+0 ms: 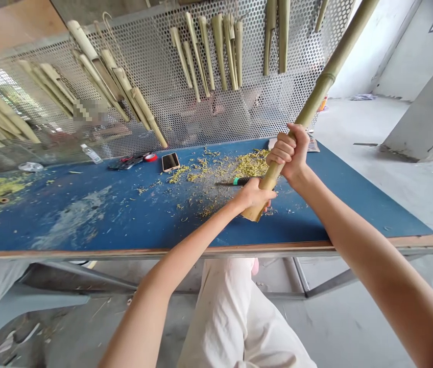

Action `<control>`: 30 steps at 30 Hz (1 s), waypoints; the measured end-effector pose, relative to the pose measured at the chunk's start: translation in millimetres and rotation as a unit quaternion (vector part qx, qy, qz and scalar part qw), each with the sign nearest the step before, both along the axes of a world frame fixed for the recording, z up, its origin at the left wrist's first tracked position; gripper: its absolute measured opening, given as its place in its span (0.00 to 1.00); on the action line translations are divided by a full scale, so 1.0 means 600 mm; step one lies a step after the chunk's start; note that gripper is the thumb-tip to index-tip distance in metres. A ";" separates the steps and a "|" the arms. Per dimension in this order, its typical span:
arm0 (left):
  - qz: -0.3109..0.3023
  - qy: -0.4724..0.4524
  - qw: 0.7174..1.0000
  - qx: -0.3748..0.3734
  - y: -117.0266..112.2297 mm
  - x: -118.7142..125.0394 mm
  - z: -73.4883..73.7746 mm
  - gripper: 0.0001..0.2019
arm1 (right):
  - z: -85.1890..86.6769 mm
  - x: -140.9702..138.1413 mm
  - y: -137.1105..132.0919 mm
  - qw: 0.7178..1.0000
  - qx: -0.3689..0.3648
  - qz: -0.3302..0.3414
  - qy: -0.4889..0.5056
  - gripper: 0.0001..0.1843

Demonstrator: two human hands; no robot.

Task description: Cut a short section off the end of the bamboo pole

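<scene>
So, hands: together, both clamped on the bamboo pole - 1 fist stacked right above the other, low on its length.
left hand: wrapped round the pole nr its lower end, w/ the black-handled knife just beside it.
right hand: closed in a fist directly above the left, touching it; the long part of the pole rises past it.
pole: tilted, upper end running out of view top right, lower end at the blue surface. Can't tell if that end touches.
why held so: 2 stacked fists w/ the low end by the board look like a way to steady a long, top-heavy pole - a judgement only.
edges: the wood-edged front of the surface runs just below the forearms; the hands sit well back from it.
room: the pole's upper part has open air around it, rising in front of the perforated metal panel.
rest: yellow-green shavings scattered round the hands; smartphone, red tape roll, plastic bottle further left; bamboo pieces hanging on the panel; white trousers below the surface; concrete floor at right.
</scene>
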State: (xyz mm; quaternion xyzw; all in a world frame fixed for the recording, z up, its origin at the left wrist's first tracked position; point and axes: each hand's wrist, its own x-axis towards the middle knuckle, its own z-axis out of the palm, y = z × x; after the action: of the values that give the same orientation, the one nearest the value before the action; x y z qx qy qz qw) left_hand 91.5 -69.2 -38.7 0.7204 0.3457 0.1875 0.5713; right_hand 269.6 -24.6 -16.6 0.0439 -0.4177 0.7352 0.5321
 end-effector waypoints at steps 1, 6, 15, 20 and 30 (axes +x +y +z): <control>0.010 0.009 0.999 0.030 0.002 0.000 -0.004 0.07 | 0.002 -0.001 -0.002 0.999 -0.018 -0.027 -0.013 0.29; 0.094 0.061 0.965 0.237 0.011 -0.005 -0.008 0.11 | 0.016 -0.011 -0.015 0.996 -0.024 -0.082 0.015 0.28; -0.007 0.001 0.998 0.061 0.005 -0.008 -0.003 0.06 | 0.017 -0.014 -0.019 0.990 -0.044 -0.134 -0.022 0.29; -0.050 -0.059 0.996 -0.047 -0.005 -0.007 0.001 0.06 | 0.012 -0.008 -0.012 0.998 0.009 -0.048 -0.033 0.27; -0.123 -0.098 0.985 -0.072 -0.002 -0.017 0.002 0.12 | 0.013 -0.008 -0.011 0.997 0.017 -0.071 -0.035 0.28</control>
State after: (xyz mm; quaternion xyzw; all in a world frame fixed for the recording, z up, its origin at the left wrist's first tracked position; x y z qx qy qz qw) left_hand 81.1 -70.4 -37.6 0.6929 0.2090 0.1601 0.6713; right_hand 264.8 -31.2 -8.8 -0.0026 -0.4510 0.6892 0.5671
